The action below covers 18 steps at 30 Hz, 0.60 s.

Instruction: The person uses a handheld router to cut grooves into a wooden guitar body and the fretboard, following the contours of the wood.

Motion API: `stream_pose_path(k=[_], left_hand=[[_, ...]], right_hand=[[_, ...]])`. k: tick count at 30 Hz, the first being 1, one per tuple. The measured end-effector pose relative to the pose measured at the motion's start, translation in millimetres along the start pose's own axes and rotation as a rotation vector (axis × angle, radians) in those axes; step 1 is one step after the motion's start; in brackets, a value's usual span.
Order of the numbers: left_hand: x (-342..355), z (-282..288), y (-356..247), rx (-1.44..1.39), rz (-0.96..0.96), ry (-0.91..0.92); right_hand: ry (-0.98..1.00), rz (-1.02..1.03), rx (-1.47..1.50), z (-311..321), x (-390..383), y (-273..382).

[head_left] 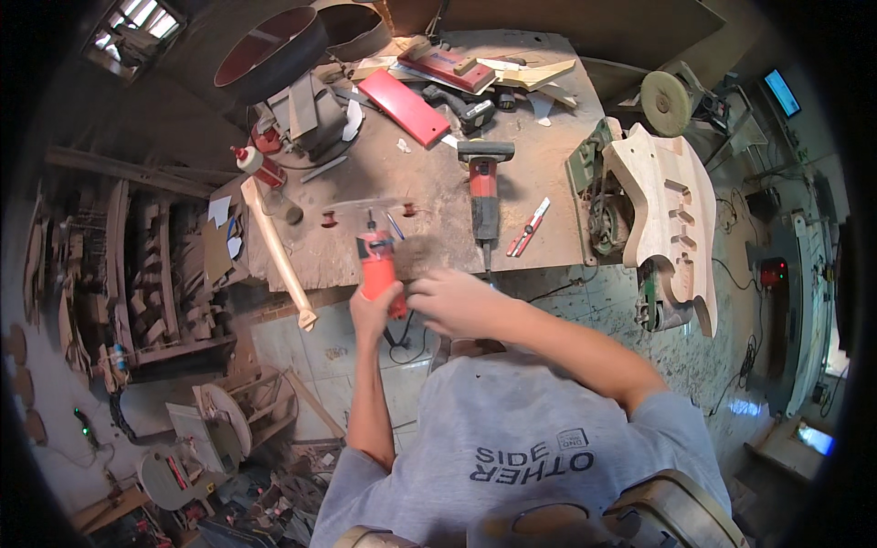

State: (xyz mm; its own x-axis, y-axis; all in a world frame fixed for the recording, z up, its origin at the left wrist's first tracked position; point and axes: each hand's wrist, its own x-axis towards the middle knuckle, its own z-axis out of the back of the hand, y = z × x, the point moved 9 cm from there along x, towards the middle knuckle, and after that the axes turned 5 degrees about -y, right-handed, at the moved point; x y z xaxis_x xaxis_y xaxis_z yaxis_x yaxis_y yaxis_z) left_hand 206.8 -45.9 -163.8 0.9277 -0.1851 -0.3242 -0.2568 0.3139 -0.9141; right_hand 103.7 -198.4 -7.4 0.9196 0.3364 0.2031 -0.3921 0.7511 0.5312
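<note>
A cluttered workshop surrounds a worn wooden workbench [384,183], its near edge running just ahead of the person's hands. The left hand [373,309] is wrapped tight around a small red rotary tool [377,265], which stands nearly upright at that near edge, its bit pointing up over the bench top. The right hand [452,301] is curled just beside it, near the tool's lower body; whether it grips anything I cannot tell. A bigger red power tool [484,187] lies just to the right on the bench, with red-handled pliers [528,227] beyond it. The middle of the bench top is fairly bare; the far end is crowded with a red flat panel [403,107] and wood offcuts. An unfinished guitar body [671,215] hangs over the bench's right edge, and a long wooden neck blank [277,248] overhangs the left corner.
</note>
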Motion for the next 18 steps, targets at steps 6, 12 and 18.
stream_pose_path(k=[6, 12, 18], left_hand=[[126, 13, 53, -0.115, 0.078, 0.092], [176, -19, 70, -0.075, 0.154, 0.077], [165, -20, 52, 0.226, 0.103, -0.068]], right_hand=[[0.188, -0.622, 0.001, -17, -150, -109], [0.152, -1.022, 0.140, -60, -311, -128], [0.108, -1.330, 0.286, -115, -419, -112]])
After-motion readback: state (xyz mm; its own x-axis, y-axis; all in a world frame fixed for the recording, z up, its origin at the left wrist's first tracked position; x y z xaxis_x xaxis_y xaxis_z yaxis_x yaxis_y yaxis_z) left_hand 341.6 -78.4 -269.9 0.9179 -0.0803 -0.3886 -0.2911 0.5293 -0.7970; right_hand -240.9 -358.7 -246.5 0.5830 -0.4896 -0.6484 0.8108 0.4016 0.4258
